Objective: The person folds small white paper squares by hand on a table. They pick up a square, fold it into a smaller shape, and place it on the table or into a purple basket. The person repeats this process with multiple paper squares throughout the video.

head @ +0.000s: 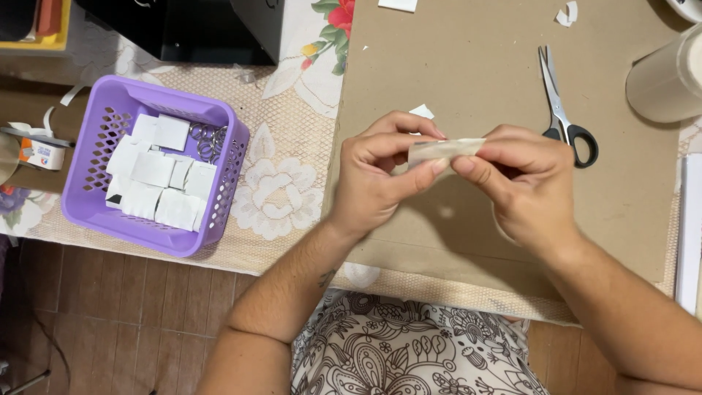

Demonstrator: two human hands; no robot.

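board [475, 66]: on table, centre-right
hands: left hand [380, 179], right hand [523, 186] over board, strip [442, 150] pinched between
scissors [563, 110]: on board, behind right hand
basket [95, 212]: left of board, squares [157, 179] inside

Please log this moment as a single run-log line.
left hand: pinching tape strip | right hand: pinching same strip | scissors: lying on cardboard sheet | purple basket: white squares inside

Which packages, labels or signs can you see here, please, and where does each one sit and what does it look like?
Tape dispenser label: far left edge of the table, small white patch with orange and blue print.
Roll: top right on the cardboard sheet, pale cream cylinder, no label visible.
No signs or screens in view.
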